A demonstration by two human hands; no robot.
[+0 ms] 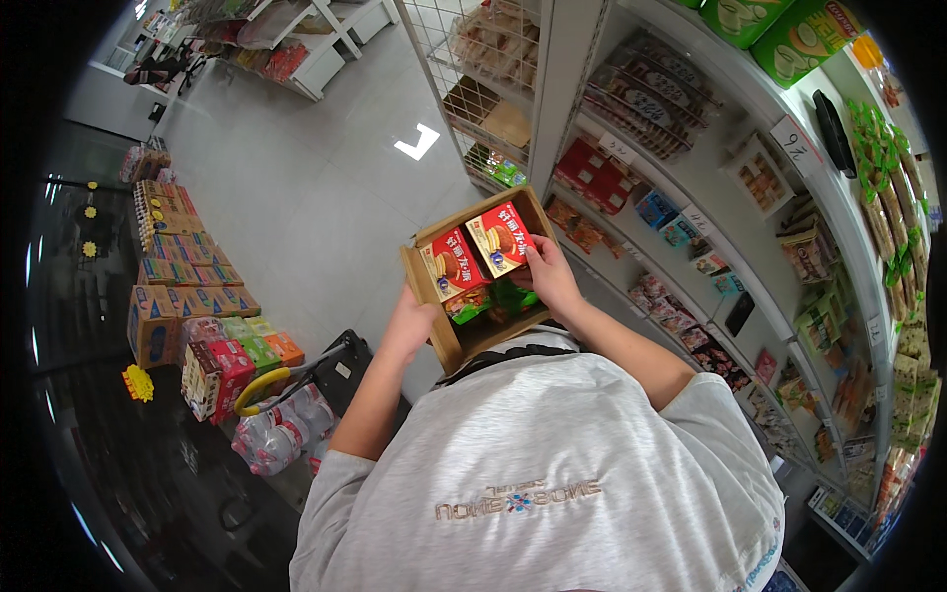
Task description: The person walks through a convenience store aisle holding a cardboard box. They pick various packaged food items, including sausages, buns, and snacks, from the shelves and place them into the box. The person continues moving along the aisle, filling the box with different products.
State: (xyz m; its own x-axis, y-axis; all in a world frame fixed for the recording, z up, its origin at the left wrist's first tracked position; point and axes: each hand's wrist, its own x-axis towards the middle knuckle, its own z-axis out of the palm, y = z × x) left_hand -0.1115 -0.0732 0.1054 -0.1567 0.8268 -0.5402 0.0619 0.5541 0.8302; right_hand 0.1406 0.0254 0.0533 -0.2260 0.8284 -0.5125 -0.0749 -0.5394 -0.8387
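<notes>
An open cardboard box (445, 342) is held in front of my waist. My left hand (411, 324) grips its left side, with the fingers partly hidden behind the board. Inside lie two red-and-cream boxes of pies, the left pie box (453, 265) and the right pie box (500, 235). My right hand (551, 280) reaches over the near right side and holds the right pie box by its lower right edge, thumb on top. Green-and-red snack packets (469, 305) lie lower in the cardboard box, beneath the pie boxes.
Shelves of packaged snacks (651, 214) curve along my right, beside a white wire-grid rack (429, 52). Stacked drink cartons (196, 303), wrapped plastic bottles (285, 429) and a black hand cart (359, 366) with a yellow handle stand to the left on grey tiles (296, 148).
</notes>
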